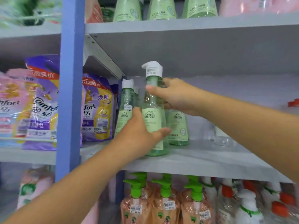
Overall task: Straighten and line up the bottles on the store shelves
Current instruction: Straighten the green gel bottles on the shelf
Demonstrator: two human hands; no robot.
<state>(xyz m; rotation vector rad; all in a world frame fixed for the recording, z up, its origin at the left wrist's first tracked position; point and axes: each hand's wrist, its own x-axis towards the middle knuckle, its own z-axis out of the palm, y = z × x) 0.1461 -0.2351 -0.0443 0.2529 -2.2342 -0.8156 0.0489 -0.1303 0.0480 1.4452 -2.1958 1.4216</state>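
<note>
Held bottle: a tall translucent green plastic bottle with a white pump cap and pale green label [153, 110] is standing upright at the front edge of the grey middle shelf [202, 164], its base touching the shelf board.
Left hand: the left hand [140, 131] is wrapping around the lower body of this bottle, thumb lying across the label on the right, fingers curling round the left side.
Right hand: the right hand [174, 96] is gripping the bottle's narrow neck just under the cap, thumb crossing the front and fingers curling behind.
Neighbouring bottles: a matching green bottle with a white cap [126, 107] is standing just to the left and further back; another matching green bottle [178, 126] is standing just to the right, its top hidden behind the right hand.
Upper shelf: a row of green bottles with pale labels [161, 10] is sitting above, only their lower bodies showing.
Lower shelf: peach-coloured pump bottles with bright green pumps [165, 202] are lining up beneath, beside white bottles with red caps [278, 204].
Left bay: purple and pink softener pouches [42, 102] are standing past the blue shelf upright [69, 94].
</note>
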